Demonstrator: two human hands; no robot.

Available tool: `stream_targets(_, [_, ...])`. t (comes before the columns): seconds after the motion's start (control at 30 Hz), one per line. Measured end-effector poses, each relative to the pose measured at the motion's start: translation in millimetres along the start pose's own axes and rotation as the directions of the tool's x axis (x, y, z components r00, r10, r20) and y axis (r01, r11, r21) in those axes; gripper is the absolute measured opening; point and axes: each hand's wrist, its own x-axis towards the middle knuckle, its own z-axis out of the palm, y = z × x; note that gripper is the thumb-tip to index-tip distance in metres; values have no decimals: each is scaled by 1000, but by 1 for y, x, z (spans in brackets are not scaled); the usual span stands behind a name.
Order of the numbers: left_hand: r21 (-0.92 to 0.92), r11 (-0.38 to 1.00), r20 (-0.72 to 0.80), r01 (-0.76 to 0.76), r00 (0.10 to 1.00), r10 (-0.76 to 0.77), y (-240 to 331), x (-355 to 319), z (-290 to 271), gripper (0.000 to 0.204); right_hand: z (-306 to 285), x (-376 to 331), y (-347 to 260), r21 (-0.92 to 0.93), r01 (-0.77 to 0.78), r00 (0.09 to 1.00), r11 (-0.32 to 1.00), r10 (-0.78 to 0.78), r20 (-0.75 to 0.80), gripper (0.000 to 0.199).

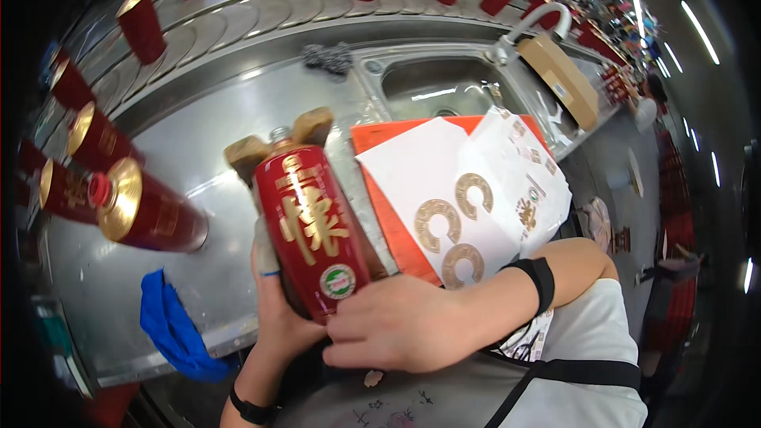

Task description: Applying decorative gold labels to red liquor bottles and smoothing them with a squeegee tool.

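A red bottle (313, 226) with gold characters lies tilted on a brown wooden rest (248, 154), its neck pointing away from me. Near its base is a round green and white sticker (338, 280). My left hand (281, 309) grips the bottle's left side and lower end; some of its fingers are hidden beneath it. My right hand (396, 323) has its fingers curled against the base, just below the sticker. Sheets of gold C-shaped labels (438, 224) and a white sticker sheet (515, 182) lie right of the bottle, on an orange board (380, 190).
A capped red bottle (162, 210) stands at left, near a blue cloth (176, 329). More bottles line a curved conveyor (269, 20) behind the metal table. Beyond the labels are a sink (444, 83), a faucet (535, 20) and a cardboard box (559, 79). People work far right.
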Motion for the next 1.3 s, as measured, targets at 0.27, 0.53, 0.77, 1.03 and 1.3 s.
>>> stream_targets(0.27, [204, 977, -84, -63, 993, 82, 13, -7, 3, 138, -1, -22, 32, -355, 134, 849, 925, -292, -441, 24])
stream_targets(0.53, [414, 894, 36, -171, 984, 172, 32, -10, -2, 139, -3, -25, 53, 118, -128, 846, 985, 171, -504, 24])
stream_targets(0.77, [323, 941, -41, -101, 992, 120, 38, -5, 14, 128, 55, -60, 15, 61, 237, 921, 970, -204, -332, 13])
stream_targets(1.03, [516, 837, 26, -182, 980, 197, 45, -11, 9, 121, 22, -66, 16, -59, 167, 949, 984, -176, -262, 20])
stream_targets(1.3, [641, 591, 352, -490, 872, 341, 53, -10, 1, 78, -86, -153, 121, 456, -257, 760, 852, 469, -450, 34])
